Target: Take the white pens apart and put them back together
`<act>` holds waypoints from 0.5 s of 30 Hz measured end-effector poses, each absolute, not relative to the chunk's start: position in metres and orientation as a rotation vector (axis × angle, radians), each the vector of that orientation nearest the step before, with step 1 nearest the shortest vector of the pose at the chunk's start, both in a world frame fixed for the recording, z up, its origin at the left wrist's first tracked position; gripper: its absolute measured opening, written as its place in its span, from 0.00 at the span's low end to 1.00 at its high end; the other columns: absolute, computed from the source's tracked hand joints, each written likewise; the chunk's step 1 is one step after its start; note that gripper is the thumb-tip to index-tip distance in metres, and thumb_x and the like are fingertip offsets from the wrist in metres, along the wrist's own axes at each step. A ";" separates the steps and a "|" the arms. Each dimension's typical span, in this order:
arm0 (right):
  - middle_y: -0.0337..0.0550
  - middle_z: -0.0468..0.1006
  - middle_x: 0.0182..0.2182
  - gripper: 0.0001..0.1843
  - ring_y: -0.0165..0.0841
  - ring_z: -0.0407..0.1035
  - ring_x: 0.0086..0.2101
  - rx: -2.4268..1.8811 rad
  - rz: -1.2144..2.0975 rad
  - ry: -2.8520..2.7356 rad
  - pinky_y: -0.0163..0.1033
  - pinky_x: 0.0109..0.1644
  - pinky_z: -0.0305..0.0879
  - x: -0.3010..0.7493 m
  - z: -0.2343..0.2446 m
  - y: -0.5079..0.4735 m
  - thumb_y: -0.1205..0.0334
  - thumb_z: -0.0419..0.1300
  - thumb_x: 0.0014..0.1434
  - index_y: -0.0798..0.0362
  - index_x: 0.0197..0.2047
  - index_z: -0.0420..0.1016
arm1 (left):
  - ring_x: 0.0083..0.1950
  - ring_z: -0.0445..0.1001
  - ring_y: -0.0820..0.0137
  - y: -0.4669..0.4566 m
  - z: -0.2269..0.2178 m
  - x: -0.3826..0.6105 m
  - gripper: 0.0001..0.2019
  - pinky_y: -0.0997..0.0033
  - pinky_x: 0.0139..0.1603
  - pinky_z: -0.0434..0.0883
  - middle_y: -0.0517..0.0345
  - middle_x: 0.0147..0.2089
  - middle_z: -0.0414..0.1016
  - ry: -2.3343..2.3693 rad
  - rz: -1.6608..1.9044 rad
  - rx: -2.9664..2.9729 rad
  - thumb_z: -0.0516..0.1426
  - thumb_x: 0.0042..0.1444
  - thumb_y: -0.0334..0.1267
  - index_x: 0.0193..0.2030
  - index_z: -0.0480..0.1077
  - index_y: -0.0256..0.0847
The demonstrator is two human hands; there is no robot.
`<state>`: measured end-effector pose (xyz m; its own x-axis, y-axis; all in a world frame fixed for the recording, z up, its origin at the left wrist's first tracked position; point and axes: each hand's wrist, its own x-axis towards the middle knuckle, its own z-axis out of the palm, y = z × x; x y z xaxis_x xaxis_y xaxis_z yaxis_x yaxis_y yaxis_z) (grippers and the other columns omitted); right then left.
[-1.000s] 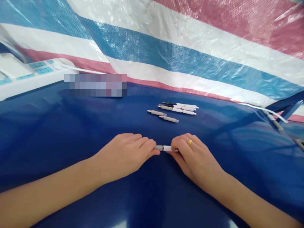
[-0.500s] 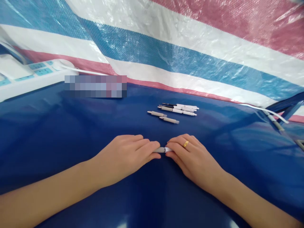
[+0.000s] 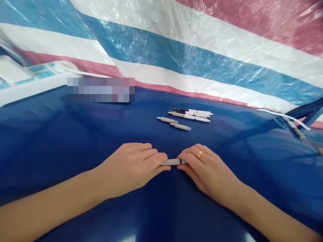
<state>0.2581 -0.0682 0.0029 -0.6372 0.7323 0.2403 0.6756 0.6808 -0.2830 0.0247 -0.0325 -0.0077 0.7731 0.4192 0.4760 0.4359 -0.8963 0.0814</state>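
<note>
Grey-and-white pen [image 3: 173, 162] with dark band sits between left hand [image 3: 128, 169] and right hand [image 3: 204, 166], fingers of both closed on it, just above blue desk [image 3: 63, 134]. Farther ahead, well apart from the hands: two grey pen sections [image 3: 167, 120] and bunched white pens [image 3: 190, 115].

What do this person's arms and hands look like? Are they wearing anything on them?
The left forearm and right forearm are bare, with no sleeves. Neither the left hand nor the right hand wears gloves. The only visible adornment is a gold-coloured ring on one right-hand finger.
</note>
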 end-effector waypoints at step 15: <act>0.43 0.77 0.35 0.12 0.34 0.72 0.34 -1.067 0.230 -2.583 0.40 0.37 0.69 0.258 0.005 -0.070 0.62 0.48 0.70 0.55 0.45 0.71 | 0.21 0.58 0.73 -0.030 -0.004 0.021 0.23 0.69 0.26 0.55 0.64 0.18 0.61 -0.845 -0.677 -3.126 0.44 0.70 0.38 0.22 0.62 0.39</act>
<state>0.2576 -0.0702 0.0053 -0.6624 0.7082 0.2441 0.6538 0.7057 -0.2730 0.0208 -0.0299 -0.0038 0.7872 0.5136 0.3415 0.4455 -0.8564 0.2610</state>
